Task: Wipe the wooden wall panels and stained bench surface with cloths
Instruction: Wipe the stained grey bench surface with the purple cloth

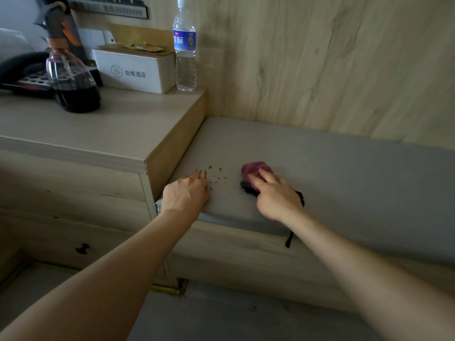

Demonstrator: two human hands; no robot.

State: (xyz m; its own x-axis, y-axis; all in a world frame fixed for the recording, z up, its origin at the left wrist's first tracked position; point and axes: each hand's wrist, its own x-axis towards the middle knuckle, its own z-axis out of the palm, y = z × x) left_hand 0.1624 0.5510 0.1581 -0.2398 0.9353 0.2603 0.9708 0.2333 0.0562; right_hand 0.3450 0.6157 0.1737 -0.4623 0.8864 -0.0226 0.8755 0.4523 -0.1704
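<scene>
On the grey bench cushion (320, 168), the right hand (275, 195) presses one pink cloth (254, 168) down with straight fingers, a dark cloth (248, 189) partly under it. The left hand (184, 193) rests beside one cluster of orange stains (214, 177), fingers curled, holding nothing visible. Behind rises the wooden wall panel (320, 65). On the side cabinet (110, 124) stand one water bottle (184, 48), one spray bottle (71, 77), one white box (135, 70) and one telephone (24, 75).
</scene>
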